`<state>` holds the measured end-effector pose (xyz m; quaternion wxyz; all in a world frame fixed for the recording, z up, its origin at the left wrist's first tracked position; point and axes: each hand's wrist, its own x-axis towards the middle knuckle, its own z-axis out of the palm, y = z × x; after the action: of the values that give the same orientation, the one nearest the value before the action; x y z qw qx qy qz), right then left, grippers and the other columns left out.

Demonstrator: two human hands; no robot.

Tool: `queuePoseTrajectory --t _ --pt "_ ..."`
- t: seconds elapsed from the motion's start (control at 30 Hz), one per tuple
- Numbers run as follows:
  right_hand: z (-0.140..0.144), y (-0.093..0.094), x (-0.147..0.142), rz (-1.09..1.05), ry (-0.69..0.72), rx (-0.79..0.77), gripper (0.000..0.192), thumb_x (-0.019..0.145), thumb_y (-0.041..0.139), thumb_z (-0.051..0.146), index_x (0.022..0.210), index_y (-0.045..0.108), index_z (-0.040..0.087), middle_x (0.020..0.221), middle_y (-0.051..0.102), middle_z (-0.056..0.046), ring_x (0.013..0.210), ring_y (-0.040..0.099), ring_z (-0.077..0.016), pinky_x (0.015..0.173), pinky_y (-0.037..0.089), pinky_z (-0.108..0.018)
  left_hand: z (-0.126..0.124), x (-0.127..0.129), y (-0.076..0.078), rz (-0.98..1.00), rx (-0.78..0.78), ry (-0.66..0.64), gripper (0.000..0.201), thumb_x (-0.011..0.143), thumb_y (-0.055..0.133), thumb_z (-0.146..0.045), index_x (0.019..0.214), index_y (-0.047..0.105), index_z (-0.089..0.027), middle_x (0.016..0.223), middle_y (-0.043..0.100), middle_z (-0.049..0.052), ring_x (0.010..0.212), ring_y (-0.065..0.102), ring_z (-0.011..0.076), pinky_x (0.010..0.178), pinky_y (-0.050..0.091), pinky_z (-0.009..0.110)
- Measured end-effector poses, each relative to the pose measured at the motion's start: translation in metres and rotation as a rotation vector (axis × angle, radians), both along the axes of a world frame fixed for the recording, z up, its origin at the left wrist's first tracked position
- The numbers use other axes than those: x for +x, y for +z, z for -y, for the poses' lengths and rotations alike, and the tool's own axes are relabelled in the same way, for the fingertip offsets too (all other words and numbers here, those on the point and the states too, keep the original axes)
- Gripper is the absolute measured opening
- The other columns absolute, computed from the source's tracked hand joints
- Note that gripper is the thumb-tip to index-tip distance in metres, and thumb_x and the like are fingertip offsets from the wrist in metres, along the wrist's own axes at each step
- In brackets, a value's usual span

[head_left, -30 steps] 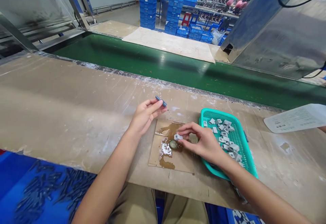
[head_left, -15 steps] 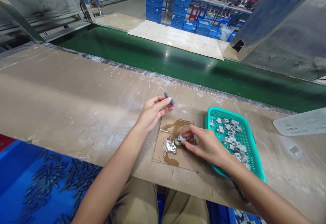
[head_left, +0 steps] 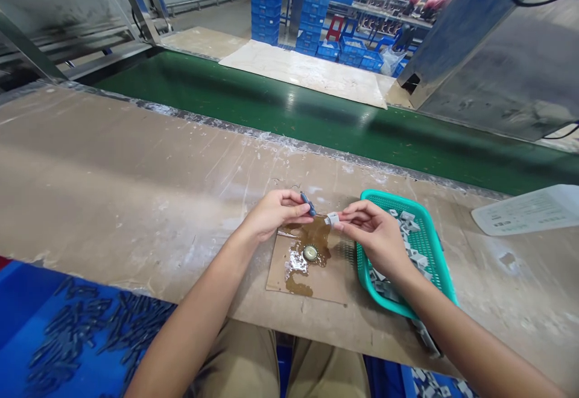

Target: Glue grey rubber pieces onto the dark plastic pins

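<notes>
Pinching a pin [head_left: 308, 203] left of the basket [head_left: 442, 256], the left hand [head_left: 281, 213] is facing a block [head_left: 333, 219] the right hand [head_left: 379, 236] is holding, both unjoined, more blocks [head_left: 418, 259] lying inside.

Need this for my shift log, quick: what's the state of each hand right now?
Left hand: closed, holding a dark blue-grey stick.
Right hand: closed, holding a small pale grey block.

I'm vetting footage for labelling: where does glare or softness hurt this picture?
All in the head view: glare whitens part of the wet patch; bright reflections mark the green belt; dark pieces at lower left look soft; the white block in the right hand shows clearly.
</notes>
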<state>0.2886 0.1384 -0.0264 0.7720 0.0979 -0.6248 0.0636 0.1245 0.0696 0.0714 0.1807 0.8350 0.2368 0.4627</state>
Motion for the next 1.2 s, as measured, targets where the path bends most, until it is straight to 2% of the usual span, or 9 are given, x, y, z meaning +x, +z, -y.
queuePoseTrajectory --t 0.13,0.33,0.5,0.67,1.03,1.13,1.2 --pt "-0.005 0.002 0.002 -0.014 0.083 -0.018 0.035 0.065 0.074 0.025 0.088 0.05 0.013 0.086 0.061 -0.006 0.082 0.059 -0.0107 0.074 0.05 -0.02 -0.005 0.0 -0.005 -0.141 -0.051 0.037 0.029 0.061 0.069 -0.017 0.078 0.048 -0.006 0.087 0.061 0.01 0.077 0.064 0.019 0.067 0.056 0.018" --pt "-0.004 0.003 0.001 0.003 0.061 0.008 0.035 0.065 0.073 0.024 0.087 0.05 0.012 0.086 0.061 -0.007 0.083 0.06 -0.0108 0.075 0.05 -0.02 -0.008 0.003 -0.009 -0.173 -0.089 -0.005 0.029 0.062 0.069 -0.017 0.079 0.049 -0.006 0.093 0.061 0.011 0.079 0.064 0.0193 0.068 0.056 0.019" --pt "0.0 0.001 -0.001 -0.004 0.013 0.011 0.034 0.065 0.073 0.024 0.086 0.049 0.011 0.085 0.061 -0.008 0.082 0.06 -0.0114 0.074 0.051 -0.02 -0.002 0.006 -0.011 -0.168 -0.075 -0.007 0.028 0.061 0.069 -0.015 0.078 0.049 -0.004 0.091 0.062 0.011 0.078 0.064 0.0185 0.068 0.057 0.018" --pt "0.003 0.001 -0.002 -0.005 -0.023 0.037 0.034 0.065 0.072 0.025 0.085 0.048 0.01 0.083 0.061 -0.008 0.078 0.06 -0.01 0.071 0.051 -0.017 0.003 0.01 -0.013 -0.142 -0.006 0.019 0.031 0.057 0.074 -0.017 0.079 0.057 -0.004 0.083 0.063 0.009 0.072 0.064 0.0177 0.063 0.057 0.018" --pt "0.002 0.005 -0.002 0.013 0.017 0.016 0.038 0.063 0.073 0.024 0.088 0.051 0.008 0.084 0.061 -0.009 0.08 0.06 -0.0107 0.074 0.051 -0.018 0.002 0.018 -0.019 -0.057 0.05 0.086 0.032 0.055 0.075 -0.019 0.078 0.059 -0.004 0.075 0.065 0.009 0.068 0.064 0.0176 0.058 0.056 0.017" --pt "0.005 0.005 -0.003 0.01 0.045 -0.004 0.042 0.062 0.074 0.025 0.092 0.051 0.007 0.085 0.061 -0.009 0.081 0.06 -0.0116 0.076 0.051 -0.02 0.005 0.018 -0.018 -0.071 0.122 0.106 0.036 0.054 0.076 -0.023 0.082 0.059 -0.006 0.076 0.065 0.007 0.068 0.064 0.0135 0.061 0.055 0.015" --pt "0.01 0.007 0.003 -0.029 0.059 -0.022 0.043 0.062 0.074 0.027 0.093 0.051 0.007 0.088 0.061 -0.01 0.083 0.06 -0.0123 0.077 0.05 -0.021 0.01 0.013 -0.019 -0.13 0.309 0.186 0.042 0.059 0.072 -0.035 0.093 0.062 -0.013 0.092 0.065 0.005 0.082 0.064 0.0099 0.073 0.055 0.014"
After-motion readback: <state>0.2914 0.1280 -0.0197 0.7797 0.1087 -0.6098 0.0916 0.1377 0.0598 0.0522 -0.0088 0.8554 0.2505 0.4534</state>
